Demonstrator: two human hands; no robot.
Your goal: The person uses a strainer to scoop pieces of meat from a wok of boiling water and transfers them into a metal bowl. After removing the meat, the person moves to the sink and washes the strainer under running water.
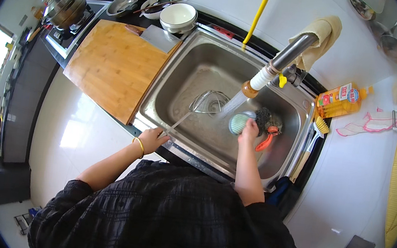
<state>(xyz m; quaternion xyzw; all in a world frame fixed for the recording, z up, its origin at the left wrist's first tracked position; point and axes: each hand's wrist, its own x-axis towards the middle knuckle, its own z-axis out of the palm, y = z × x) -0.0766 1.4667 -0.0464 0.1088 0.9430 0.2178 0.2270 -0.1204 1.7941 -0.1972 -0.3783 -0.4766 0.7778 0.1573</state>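
My left hand (152,140), with a gold bangle at the wrist, is closed around the handle of a wire strainer (209,103) at the sink's near left edge. The strainer's mesh basket sits inside the steel sink (176,80), left of the running water (232,104). Over the right half of the basin, my right hand (248,131) grips a round green-and-white scrubbing sponge (238,123). Just beyond that hand lies dark steel wool (262,115), and to its right is an orange-handled tool (265,143) whose kind I cannot make out.
A faucet (284,55) with a beige cloth reaches over the sink. Left are a wooden cutting board (112,67), a cleaver (160,38) and stacked bowls (178,16). Right stand an orange detergent bottle (340,101) and a long-handled brush (311,142).
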